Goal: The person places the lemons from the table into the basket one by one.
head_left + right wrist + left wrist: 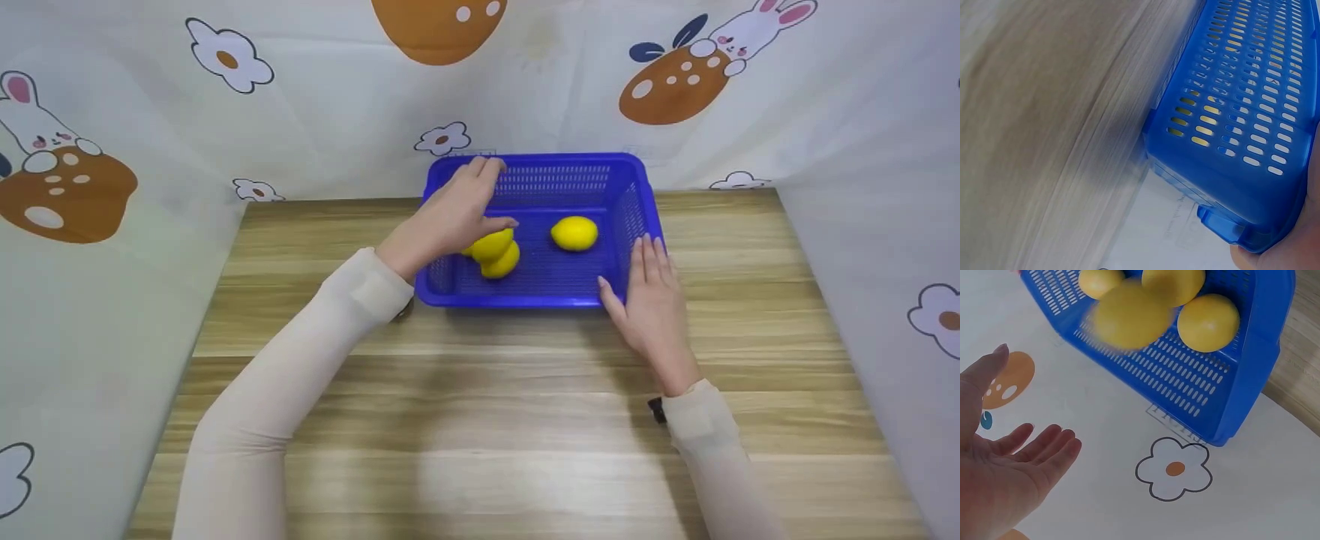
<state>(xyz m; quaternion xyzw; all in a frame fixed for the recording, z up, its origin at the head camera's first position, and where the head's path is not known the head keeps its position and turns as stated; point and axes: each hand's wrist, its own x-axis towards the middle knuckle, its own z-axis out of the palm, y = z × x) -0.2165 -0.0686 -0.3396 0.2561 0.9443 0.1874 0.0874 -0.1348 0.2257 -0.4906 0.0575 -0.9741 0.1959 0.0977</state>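
Observation:
Inside a blue plastic basket lie several yellow lemons; one lemon sits toward the right, others cluster at the left. My left hand is over the basket's left side, partly covering that cluster. In the left wrist view its fingers are spread and hold nothing, and a blurred lemon appears in mid-air over the other lemons. My right hand rests at the basket's front right corner, fingers straight along the right rim, thumb at the front rim. The right wrist view shows the slotted outer wall.
The basket stands at the back of a wood-grain table, near a white patterned cloth that hangs behind and on both sides. Bare tabletop stretches in front of the basket.

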